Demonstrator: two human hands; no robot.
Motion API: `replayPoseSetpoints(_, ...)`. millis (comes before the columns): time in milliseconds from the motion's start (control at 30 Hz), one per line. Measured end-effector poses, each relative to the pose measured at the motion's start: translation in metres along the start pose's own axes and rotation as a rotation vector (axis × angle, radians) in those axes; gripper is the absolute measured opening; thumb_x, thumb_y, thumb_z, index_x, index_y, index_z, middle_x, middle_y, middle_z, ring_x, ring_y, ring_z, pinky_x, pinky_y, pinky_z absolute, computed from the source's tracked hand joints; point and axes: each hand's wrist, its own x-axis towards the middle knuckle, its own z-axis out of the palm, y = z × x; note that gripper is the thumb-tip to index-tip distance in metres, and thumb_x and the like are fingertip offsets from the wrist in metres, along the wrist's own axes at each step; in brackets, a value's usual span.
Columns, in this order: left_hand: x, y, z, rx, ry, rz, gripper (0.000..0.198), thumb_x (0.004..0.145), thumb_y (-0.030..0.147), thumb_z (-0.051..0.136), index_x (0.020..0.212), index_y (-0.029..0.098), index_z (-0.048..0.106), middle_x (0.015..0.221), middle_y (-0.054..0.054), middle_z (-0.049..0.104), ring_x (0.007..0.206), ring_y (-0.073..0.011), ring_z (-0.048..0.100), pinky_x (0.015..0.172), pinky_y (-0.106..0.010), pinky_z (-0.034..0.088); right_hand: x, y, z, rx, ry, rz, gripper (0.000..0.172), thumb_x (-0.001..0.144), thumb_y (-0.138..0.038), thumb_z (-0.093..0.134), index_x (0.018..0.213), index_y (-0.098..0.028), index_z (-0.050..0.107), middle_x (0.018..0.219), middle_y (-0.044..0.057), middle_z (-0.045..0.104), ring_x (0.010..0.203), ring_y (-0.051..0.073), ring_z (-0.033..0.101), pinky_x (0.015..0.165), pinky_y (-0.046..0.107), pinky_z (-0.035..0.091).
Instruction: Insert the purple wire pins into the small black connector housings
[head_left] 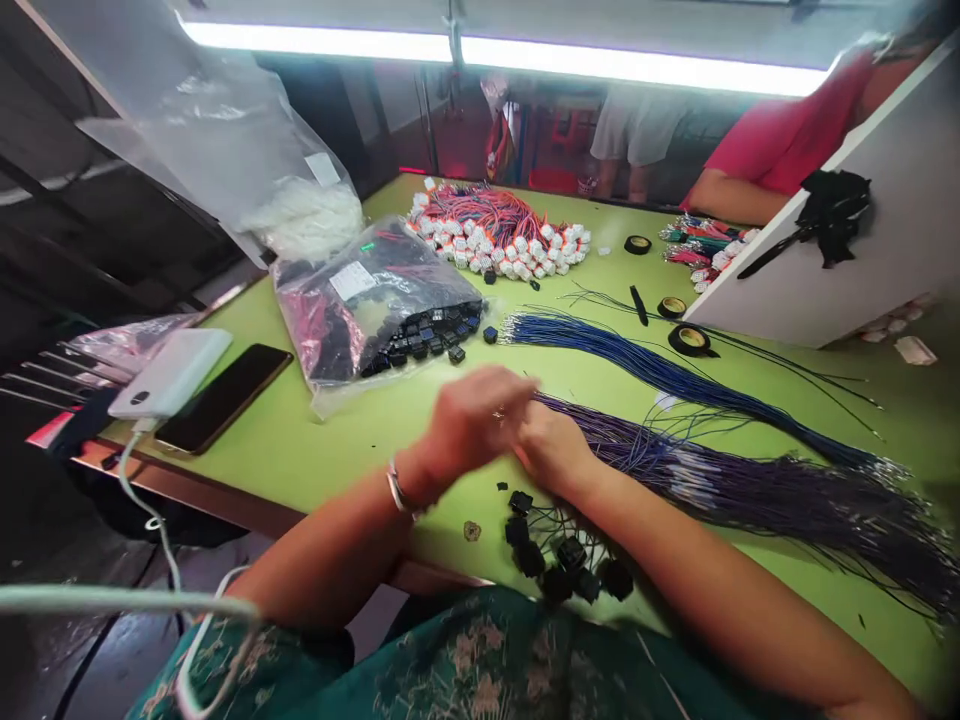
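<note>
My left hand (480,420) is closed and slightly blurred, its fingertips meeting my right hand (553,447) above the table. The fingers of my right hand are curled in. Whatever lies between the two hands is hidden. Just right of them begins a bundle of dark purple wires (720,475), partly wrapped in white. Behind it lies a bundle of blue wires (637,360) with metal tips. Below my right wrist sits a cluster of black connectors (559,560) with thin wires attached.
A clear bag of black connectors (405,310) lies left of centre. Farther back is a pile of white connectors (510,250) on red wires. Black tape rolls (688,341) lie near a white panel (847,210). A phone (225,398) and white power bank (171,375) rest at left.
</note>
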Motion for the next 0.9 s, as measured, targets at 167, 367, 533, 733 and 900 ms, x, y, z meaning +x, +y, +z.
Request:
replayPoseSetpoints(167,0.015,-0.095,-0.016,0.219,-0.054,-0.718,0.026,0.084,0.030,0.052,0.080,0.014,0.073,0.067,-0.005,0.066,0.064,-0.0178,0.057,0.066,-0.030,0.044,-0.004,0.004,0.007,0.127,0.136,-0.124,0.020,0.090,-0.017,0.044,0.081,-0.015,0.062,0.084,0.008,0.062,0.077,0.016,0.054,0.066,0.026,0.038)
replayPoseSetpoints(367,0.000,-0.101,0.010,0.371,-0.316,-0.593,0.028,0.080,0.026,0.055,0.097,0.015,0.075,0.088,-0.012,0.064,0.086,-0.0260,0.058,0.079,-0.035,0.044,-0.002,0.016,0.001,0.861,0.267,0.113,0.010,0.080,-0.022,0.057,0.072,-0.017,0.060,0.064,-0.001,0.059,0.055,0.010,0.047,0.056,0.024,0.038)
replayPoseSetpoints(533,-0.002,-0.096,0.016,0.236,-0.321,-0.580,0.026,0.075,0.022,0.059,0.096,0.016,0.074,0.088,-0.011,0.068,0.082,-0.0249,0.060,0.082,-0.036,0.043,0.001,0.024,-0.008,1.460,0.140,0.342,0.024,0.069,-0.038,0.070,0.077,-0.016,0.064,0.058,-0.005,0.052,0.041,0.004,0.030,0.038,0.021,0.021)
replayPoseSetpoints(733,-0.002,-0.092,0.020,-0.099,-0.225,-0.739,0.048,0.064,0.021,0.066,0.112,0.017,0.070,0.084,-0.004,0.066,0.066,-0.0145,0.054,0.068,-0.029,0.045,0.001,0.036,-0.010,1.766,0.076,0.425,0.032,0.060,-0.037,0.080,0.070,-0.015,0.059,0.056,-0.007,0.045,0.042,0.001,0.023,0.038,0.018,0.010)
replayPoseSetpoints(900,0.003,-0.081,0.018,-0.316,-0.170,-0.848,0.027,0.056,0.022,0.075,0.082,0.015,0.075,0.065,0.000,0.058,0.058,-0.0121,0.050,0.059,-0.028,0.043,-0.001,0.038,-0.016,1.794,0.086,0.417,0.031,0.059,-0.035,0.080,0.072,-0.015,0.060,0.054,-0.009,0.039,0.044,0.002,0.022,0.040,0.019,0.009)
